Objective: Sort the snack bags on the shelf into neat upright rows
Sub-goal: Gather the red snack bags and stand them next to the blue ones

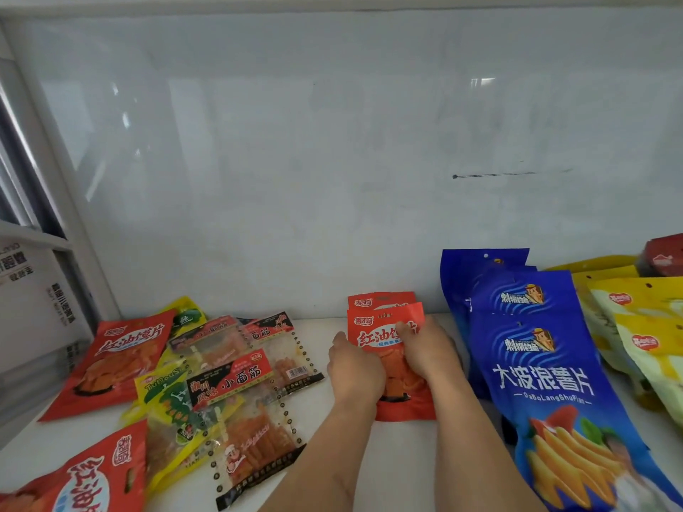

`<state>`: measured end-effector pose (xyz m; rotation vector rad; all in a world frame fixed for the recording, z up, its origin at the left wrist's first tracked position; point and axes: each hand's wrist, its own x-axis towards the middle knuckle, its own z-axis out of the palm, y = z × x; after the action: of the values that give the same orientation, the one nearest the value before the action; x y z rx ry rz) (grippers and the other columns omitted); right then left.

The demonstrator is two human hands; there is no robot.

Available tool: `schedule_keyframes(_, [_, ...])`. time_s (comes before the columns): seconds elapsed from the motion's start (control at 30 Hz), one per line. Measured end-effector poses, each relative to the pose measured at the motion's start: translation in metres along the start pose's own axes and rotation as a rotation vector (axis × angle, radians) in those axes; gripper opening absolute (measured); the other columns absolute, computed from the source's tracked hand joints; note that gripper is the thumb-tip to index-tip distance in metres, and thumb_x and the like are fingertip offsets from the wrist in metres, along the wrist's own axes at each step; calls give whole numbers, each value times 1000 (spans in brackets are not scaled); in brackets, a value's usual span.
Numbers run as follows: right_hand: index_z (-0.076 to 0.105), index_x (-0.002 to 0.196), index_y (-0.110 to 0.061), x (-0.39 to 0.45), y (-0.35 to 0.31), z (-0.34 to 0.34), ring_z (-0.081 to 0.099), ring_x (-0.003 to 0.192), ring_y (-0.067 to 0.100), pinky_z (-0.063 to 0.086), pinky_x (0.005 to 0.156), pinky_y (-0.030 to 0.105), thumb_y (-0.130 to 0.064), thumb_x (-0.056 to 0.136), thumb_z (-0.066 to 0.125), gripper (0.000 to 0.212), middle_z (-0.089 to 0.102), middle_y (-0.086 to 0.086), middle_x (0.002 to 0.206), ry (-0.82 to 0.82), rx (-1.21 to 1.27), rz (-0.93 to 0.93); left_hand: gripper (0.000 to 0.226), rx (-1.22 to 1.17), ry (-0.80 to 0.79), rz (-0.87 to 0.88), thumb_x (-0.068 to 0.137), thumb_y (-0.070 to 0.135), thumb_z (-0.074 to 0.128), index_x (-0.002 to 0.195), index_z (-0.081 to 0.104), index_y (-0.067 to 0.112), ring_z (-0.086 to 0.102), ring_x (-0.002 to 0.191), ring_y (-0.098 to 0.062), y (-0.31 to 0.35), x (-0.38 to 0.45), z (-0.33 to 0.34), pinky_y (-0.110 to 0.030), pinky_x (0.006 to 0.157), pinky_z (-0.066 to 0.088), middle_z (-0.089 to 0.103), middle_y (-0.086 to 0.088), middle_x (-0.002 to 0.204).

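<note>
Nearest the camera, at 7 o'clock, a red snack bag [88, 478] lies flat on the white shelf [369, 456], cut by the frame edge. At 5 o'clock the front blue chip bag [554, 400] leans back at the head of a row of blue bags [484, 275] that runs to the rear wall [332, 142]. At the centre, both forearms reach in from 6 o'clock. The left hand [354, 371] holds the left edge of a small red bag [403, 404], fingers curled behind it and thumb on its front. The right hand [428, 349] grips the same bag from the right, thumb pressed on the printed face near the top; each grip is closed on this bag. The bag stands upright, just in front of a second red bag [380, 300] of the same kind that stands against the rear wall. At 9 o'clock a loose pile lies flat: another red bag [114, 364], yellow-green bags [162, 400] and clear packs with black-and-red labels [251, 430], overlapping one another. At 3 o'clock yellow bags [643, 327] lean beside the blue row.
</note>
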<state>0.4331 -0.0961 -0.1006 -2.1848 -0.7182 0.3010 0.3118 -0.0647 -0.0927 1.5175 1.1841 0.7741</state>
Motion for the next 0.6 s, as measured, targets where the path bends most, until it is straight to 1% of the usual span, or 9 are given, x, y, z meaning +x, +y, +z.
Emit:
schedule_keyframes(0.17, [55, 127, -18, 3, -1, 5, 63, 108, 27, 54, 92, 44, -51, 97, 51, 44, 65, 4, 121, 61, -72, 32, 31, 19, 3, -12, 92, 7, 48, 122, 49, 12, 62, 109, -32, 2, 6, 3, -49, 94, 53, 64, -11, 118])
schedule_keyframes(0.3, [51, 128, -16, 2, -3, 3, 61, 111, 30, 53, 90, 44, -54, 93, 55, 51, 64, 6, 123, 111, -61, 59, 32, 20, -14, -15, 93, 7, 49, 124, 48, 13, 63, 107, -31, 5, 7, 1, -46, 93, 54, 63, -11, 119])
schedule_keyframes(0.4, [47, 132, -14, 0, -6, 1, 56, 119, 32, 50, 95, 48, -56, 93, 53, 58, 58, 10, 130, 141, -91, 58, 34, 30, -18, -8, 94, 4, 49, 127, 47, 11, 64, 105, -29, 7, 7, -3, -42, 89, 56, 61, -13, 122])
schedule_keyframes(0.5, [44, 137, -11, -6, -9, -2, 49, 126, 33, 45, 99, 48, -55, 95, 51, 61, 52, 13, 137, 178, -114, 27, 33, 105, -33, 42, 95, 4, 48, 128, 47, 7, 62, 110, -29, 11, 5, -9, -44, 93, 55, 59, -15, 127])
schedule_keyframes(0.6, [39, 141, -10, -15, -12, -1, 43, 131, 34, 41, 101, 47, -53, 95, 51, 64, 47, 15, 143, 201, -159, -40, 45, 174, -23, 107, 95, 3, 47, 139, 41, 5, 59, 116, -31, 19, 0, -17, -47, 95, 54, 49, -13, 138])
